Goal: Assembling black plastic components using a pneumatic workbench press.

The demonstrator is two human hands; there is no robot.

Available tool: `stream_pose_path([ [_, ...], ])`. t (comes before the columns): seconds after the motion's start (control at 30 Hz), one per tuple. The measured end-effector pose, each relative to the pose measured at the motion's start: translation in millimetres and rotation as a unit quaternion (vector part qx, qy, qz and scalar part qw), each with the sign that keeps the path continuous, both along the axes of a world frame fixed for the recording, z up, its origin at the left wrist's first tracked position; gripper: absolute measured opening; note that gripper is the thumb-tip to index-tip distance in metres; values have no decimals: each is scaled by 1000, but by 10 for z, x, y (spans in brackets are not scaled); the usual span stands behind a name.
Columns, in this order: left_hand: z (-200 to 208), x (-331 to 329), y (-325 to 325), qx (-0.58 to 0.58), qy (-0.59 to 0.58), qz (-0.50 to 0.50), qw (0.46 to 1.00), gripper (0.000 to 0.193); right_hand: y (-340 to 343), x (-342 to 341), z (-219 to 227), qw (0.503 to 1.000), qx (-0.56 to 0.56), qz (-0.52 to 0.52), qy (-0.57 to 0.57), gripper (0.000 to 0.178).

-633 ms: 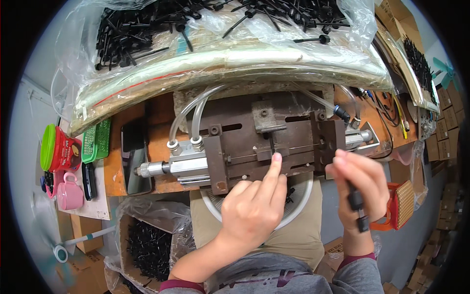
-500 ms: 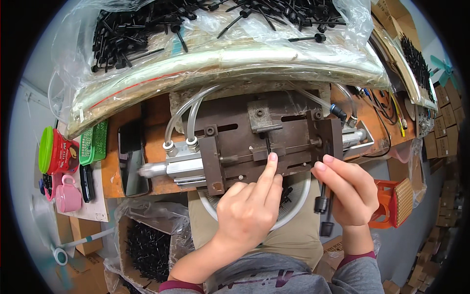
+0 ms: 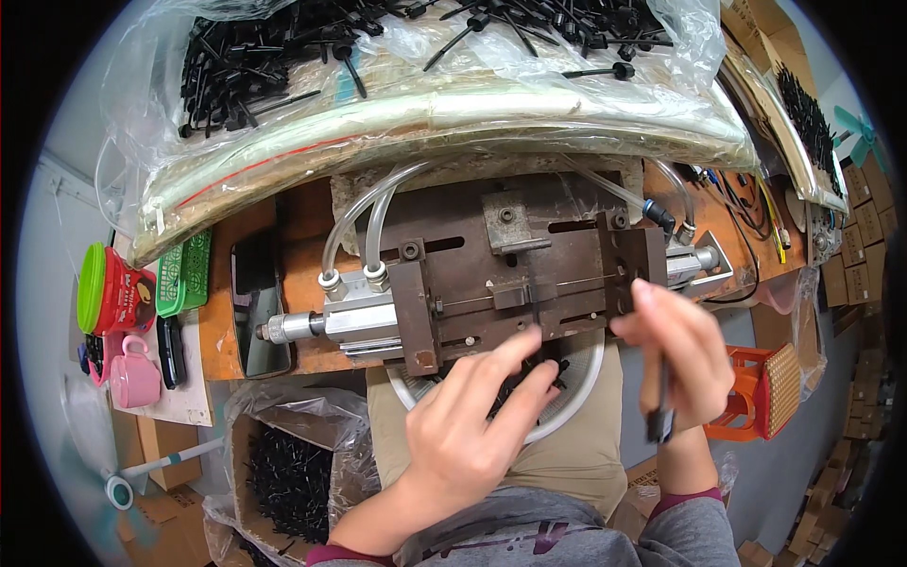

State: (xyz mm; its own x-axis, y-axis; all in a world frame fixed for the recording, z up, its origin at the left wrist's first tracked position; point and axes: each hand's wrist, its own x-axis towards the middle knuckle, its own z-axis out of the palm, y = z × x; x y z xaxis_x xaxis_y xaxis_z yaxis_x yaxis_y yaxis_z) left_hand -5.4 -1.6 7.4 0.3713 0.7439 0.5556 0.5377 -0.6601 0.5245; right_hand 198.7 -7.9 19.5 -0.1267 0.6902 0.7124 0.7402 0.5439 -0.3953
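My left hand (image 3: 468,416) is at the front edge of a dark metal fixture (image 3: 453,208), its thumb and index finger apart. A thin black rod (image 3: 536,298) stands across the fixture's small centre block (image 3: 512,296), its lower end at my index fingertip. Right of it, my right hand (image 3: 694,364), smeared by motion, is closed on black rod-shaped parts with thick heads (image 3: 661,423); how many cannot be told. Under the fixture, a round white-rimmed basin (image 3: 593,378) on my lap holds more black parts, partly hidden by my left hand.
Air cylinders (image 3: 364,321) with clear hoses flank the fixture. Above it, a plastic-covered tray (image 3: 425,118) carries many black parts. A phone (image 3: 255,307), a pink cup (image 3: 135,373) and a green basket (image 3: 184,274) are at left; a bagged box (image 3: 288,472) of parts is below; an orange stool (image 3: 746,402) is at right.
My left index finger has come off the centre block and drawn toward me, its thumb now spread. The rod there has shifted slightly right and nearer. My right hand has turned, swinging its black parts.
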Motion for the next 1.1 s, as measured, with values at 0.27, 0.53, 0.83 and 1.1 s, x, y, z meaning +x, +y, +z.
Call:
stream_pose_path([
  [0.27,-131,127,78,41,122,39,991,26,-94,24,180,932,-167,101,307,75],
  [0.53,118,31,142,-17,137,-15,990,28,-261,16,165,918,-145,89,357,56],
  [0.83,925,-112,1482,220,17,91,971,17,-141,-196,-12,984,-147,93,-35,26],
  [1.1,878,86,2366,110,239,200,944,27,43,-371,-157,979,-84,57,-177,12],
])
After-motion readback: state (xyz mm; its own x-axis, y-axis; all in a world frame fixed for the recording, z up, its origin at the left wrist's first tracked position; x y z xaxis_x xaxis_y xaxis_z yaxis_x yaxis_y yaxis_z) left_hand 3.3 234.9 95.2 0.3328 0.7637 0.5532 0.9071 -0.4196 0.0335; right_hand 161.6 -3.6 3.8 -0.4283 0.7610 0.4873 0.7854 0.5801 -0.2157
